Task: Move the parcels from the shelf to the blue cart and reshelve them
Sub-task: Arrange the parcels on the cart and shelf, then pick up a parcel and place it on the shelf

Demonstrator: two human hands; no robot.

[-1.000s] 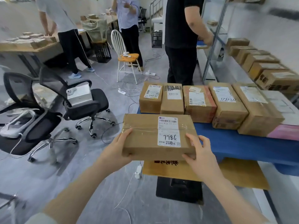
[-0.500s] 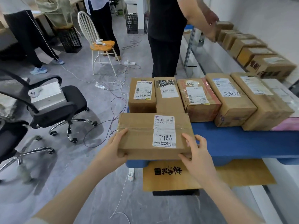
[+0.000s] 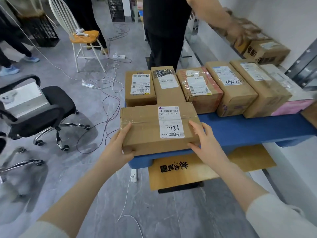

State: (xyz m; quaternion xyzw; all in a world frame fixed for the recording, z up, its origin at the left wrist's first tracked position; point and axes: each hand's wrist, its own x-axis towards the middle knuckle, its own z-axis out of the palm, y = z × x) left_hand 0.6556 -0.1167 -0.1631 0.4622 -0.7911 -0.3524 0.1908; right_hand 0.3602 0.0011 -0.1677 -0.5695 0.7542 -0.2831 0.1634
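We see a matt brown cardboard parcel [image 3: 158, 128] sealed with glossy clear tape, its white paper label smooth, at the near left corner of the blue cart [image 3: 248, 130], whose top looks like smooth matt plastic. Along the cart's far edge, one carton [image 3: 199, 89] is wrapped in shiny, wrinkled tape. We note the office chair [image 3: 42, 110] with dull black fabric and gleaming chrome legs, on a polished grey stone-look floor [image 3: 171, 215].
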